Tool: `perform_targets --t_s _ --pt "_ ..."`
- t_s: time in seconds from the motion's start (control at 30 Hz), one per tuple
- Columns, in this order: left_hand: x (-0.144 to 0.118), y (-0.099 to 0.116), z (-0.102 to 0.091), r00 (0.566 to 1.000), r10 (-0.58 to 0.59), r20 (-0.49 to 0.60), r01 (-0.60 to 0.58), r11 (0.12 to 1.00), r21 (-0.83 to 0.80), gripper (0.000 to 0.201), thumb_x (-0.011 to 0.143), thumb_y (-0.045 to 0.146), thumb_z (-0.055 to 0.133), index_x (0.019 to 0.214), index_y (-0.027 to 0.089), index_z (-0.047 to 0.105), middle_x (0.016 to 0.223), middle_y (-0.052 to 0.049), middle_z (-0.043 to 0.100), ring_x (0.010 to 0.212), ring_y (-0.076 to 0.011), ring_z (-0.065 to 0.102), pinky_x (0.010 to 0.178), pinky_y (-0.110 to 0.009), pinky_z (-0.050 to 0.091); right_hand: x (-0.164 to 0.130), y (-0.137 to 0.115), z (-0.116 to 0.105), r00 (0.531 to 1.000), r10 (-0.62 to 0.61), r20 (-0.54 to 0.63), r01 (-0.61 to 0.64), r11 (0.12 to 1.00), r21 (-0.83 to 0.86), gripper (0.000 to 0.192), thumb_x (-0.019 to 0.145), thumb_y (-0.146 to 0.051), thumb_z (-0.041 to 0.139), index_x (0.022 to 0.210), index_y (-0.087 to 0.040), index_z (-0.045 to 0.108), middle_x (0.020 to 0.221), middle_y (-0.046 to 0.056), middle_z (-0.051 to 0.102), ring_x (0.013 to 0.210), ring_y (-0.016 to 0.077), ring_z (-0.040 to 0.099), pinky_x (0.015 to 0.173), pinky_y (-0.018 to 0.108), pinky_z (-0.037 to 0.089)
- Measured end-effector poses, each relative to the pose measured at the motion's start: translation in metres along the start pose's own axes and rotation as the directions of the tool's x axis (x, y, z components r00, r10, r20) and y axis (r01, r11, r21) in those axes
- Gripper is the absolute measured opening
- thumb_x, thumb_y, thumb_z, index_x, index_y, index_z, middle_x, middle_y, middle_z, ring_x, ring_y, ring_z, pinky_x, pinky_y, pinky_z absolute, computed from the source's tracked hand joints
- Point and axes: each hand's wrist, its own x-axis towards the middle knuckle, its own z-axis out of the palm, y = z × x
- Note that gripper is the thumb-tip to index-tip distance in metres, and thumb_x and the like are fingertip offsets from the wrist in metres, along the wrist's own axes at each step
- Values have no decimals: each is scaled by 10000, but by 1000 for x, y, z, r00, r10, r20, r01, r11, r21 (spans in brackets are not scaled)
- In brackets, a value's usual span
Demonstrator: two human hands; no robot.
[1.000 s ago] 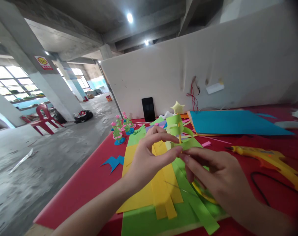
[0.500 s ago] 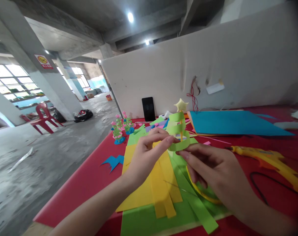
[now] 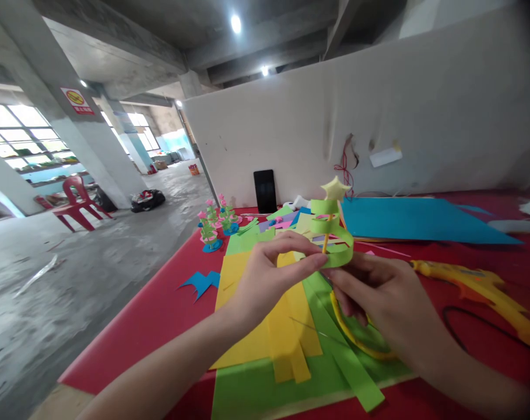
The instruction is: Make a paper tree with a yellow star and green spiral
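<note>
Both hands hold a small paper tree (image 3: pixel 332 230) above the table: green paper loops on a thin stick, topped by a yellow star (image 3: pixel 335 188). My left hand (image 3: pixel 269 280) pinches the bottom green loop from the left with thumb and forefinger. From below on the right, my right hand (image 3: pixel 379 297) grips the tree's base. Under the hands lie yellow paper strips (image 3: pixel 286 338) and green paper sheets (image 3: pixel 269 391) on the red table (image 3: pixel 160 315).
Several finished small paper trees (image 3: pixel 212 227) stand at the table's far left. A blue sheet (image 3: pixel 414 219) lies at the back, a yellow glue gun (image 3: pixel 488 291) with a black cord to the right, a black phone (image 3: pixel 265 191) against the white wall, a blue cutout (image 3: pixel 199 283) at left.
The paper tree has risen and shifted right, and its bottom green strip has been curled into a closed loop. Both hands followed it slightly rightward.
</note>
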Motion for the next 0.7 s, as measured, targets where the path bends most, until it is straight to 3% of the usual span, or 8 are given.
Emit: perform_targets --t_s 0.13,0.33,0.43,0.47,0.53,0.57,0.6,0.7 --pt "0 -1 -2 997 32 -73 -31 999 18 72 701 283 656 691 212 661 784 -2 648 810 -144 587 758 -262 456 2 0 1 999 -28 -27 30 996 87 160 693 -326 639 733 -173 615 420 -68 425 358 52 349 329 168 247" --pt "4 -7 -4 991 -21 -134 22 1000 7 123 693 324 657 709 203 668 760 -6 690 753 -152 626 704 -265 480 9 -5 -13 961 -170 -219 195 975 101 125 779 -332 575 841 -223 575 438 -69 399 396 62 337 339 180 242" --pt "5 -12 -1 994 -53 -92 49 998 -48 120 698 318 655 713 199 664 716 0 690 733 -149 641 713 -263 481 15 -19 -31 939 -223 -262 227 974 -14 75 807 -274 533 829 -211 567 472 -51 449 406 61 372 354 185 281" --pt "5 -14 0 995 -70 -77 64 995 -71 121 698 318 656 718 198 661 706 3 688 727 -149 645 719 -263 480 17 -21 -39 941 -240 -240 211 968 -138 92 824 -265 499 828 -203 567 496 -41 477 413 63 395 378 191 317" --pt "3 -19 2 992 -114 -45 109 989 -105 129 695 324 657 724 199 656 704 7 685 719 -143 647 724 -261 476 18 -20 -57 949 -286 -133 195 864 -464 135 833 -299 472 824 -208 572 568 -13 544 464 85 474 442 216 375" --pt "2 -21 3 991 -132 -29 128 986 -111 132 696 329 656 724 200 654 707 9 684 718 -138 645 727 -258 472 18 -15 -67 957 -279 -75 154 712 -685 131 823 -314 482 825 -226 580 649 4 584 543 107 524 494 235 394" --pt "0 -23 4 989 -147 -17 144 984 -108 132 698 332 653 721 202 652 711 12 683 721 -132 640 732 -253 467 15 -8 -78 961 -263 -81 110 636 -764 76 772 -291 554 783 -228 597 721 25 608 621 139 546 536 266 390" --pt "-7 -31 5 981 -193 22 194 978 -74 125 715 335 637 716 210 649 709 20 681 730 -116 621 748 -242 449 -1 19 -111 953 -234 -192 -48 511 -858 41 680 -207 628 673 -190 591 706 80 572 560 172 483 479 313 295"
